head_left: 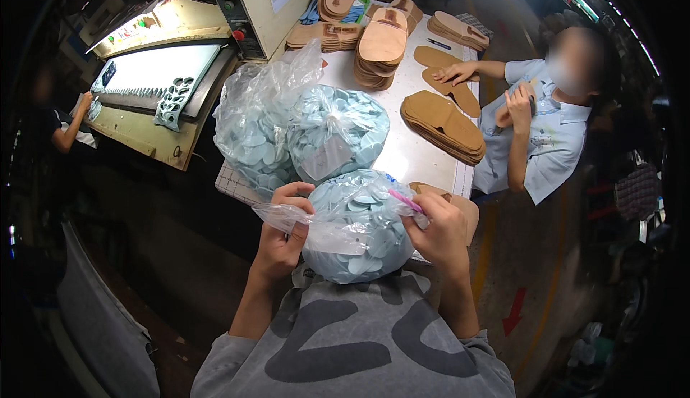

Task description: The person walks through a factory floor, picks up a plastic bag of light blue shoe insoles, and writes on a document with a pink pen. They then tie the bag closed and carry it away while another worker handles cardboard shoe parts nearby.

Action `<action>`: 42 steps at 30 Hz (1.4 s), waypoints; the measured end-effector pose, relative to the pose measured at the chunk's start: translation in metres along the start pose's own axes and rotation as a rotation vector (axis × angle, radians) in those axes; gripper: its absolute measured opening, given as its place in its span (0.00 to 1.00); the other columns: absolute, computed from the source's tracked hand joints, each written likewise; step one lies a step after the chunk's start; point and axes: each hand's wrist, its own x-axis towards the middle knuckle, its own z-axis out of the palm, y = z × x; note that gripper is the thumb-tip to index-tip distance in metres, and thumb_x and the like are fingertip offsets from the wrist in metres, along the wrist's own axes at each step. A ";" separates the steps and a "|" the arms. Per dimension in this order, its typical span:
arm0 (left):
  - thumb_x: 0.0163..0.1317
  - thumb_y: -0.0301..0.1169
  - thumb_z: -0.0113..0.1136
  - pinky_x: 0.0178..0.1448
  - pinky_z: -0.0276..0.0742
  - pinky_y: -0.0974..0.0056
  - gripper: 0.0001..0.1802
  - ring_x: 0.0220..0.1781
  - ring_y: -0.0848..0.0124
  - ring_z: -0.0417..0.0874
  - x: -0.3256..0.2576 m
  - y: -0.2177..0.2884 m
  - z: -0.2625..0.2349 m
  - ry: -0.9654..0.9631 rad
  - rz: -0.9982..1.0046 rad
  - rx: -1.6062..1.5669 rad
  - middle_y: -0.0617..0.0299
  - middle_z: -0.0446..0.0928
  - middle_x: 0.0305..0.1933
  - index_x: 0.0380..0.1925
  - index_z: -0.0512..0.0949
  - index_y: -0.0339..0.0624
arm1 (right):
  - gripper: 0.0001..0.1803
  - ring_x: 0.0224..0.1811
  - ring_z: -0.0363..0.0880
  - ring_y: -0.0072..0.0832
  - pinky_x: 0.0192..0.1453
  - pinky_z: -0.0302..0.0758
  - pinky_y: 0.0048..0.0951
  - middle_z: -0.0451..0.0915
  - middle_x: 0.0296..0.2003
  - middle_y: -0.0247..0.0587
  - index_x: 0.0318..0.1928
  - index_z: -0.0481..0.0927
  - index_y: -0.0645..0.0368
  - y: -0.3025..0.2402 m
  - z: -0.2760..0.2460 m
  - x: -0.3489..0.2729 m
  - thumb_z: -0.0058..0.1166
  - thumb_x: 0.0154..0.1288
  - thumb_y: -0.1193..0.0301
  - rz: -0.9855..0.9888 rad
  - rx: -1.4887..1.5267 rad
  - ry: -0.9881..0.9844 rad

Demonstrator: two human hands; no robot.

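White table [424, 146] fills the middle of a dim workshop, with a cutting machine [154, 74] on the left side and stacks of tan sole pieces [442, 125] on the right side, where a seated co-worker [546, 125] handles some of them. Close to the person's chest there is a round plastic bag [356, 232] full of pale blue flat pieces, held in the air just in front of the table edge. The left hand [282, 236] is closed around the twisted loose neck of the bag, which sticks out to the left, and the fingers are curled tight on the plastic. The right hand [440, 232] presses on the right shoulder of the bag, and its fingers pinch a thin pink tie [405, 199] that lies over the top of the bag. Two more bags of the same blue pieces [302, 128] stand on the table just behind, touching each other; one looks tied and the other has its mouth loose. To do this step well, I think the left hand should keep the neck twisted firmly so no piece slips out, while the right hand brings the tie near the twist, low on the neck and close to the pieces. The bag looks heavy and soft, so resting it on the table may help.
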 end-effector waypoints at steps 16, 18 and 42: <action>0.65 0.31 0.75 0.48 0.81 0.63 0.42 0.41 0.63 0.86 0.015 0.023 0.037 -0.335 -0.130 0.152 0.54 0.84 0.44 0.77 0.67 0.43 | 0.08 0.23 0.76 0.28 0.29 0.74 0.26 0.83 0.35 0.40 0.40 0.87 0.63 -0.022 0.034 -0.003 0.73 0.60 0.77 -0.218 0.388 0.008; 0.63 0.30 0.77 0.44 0.82 0.61 0.44 0.37 0.57 0.88 0.019 0.025 0.046 -0.371 0.037 0.299 0.53 0.85 0.44 0.78 0.67 0.46 | 0.13 0.24 0.78 0.28 0.29 0.75 0.27 0.85 0.36 0.40 0.42 0.87 0.62 -0.026 0.036 -0.002 0.77 0.58 0.75 -0.233 0.377 0.026; 0.65 0.25 0.68 0.38 0.80 0.55 0.52 0.31 0.54 0.84 0.003 0.010 0.070 -0.183 0.215 0.380 0.54 0.81 0.34 0.86 0.52 0.37 | 0.07 0.30 0.84 0.29 0.37 0.78 0.34 0.84 0.28 0.45 0.51 0.83 0.63 0.005 0.061 -0.016 0.57 0.78 0.74 0.299 0.521 -0.292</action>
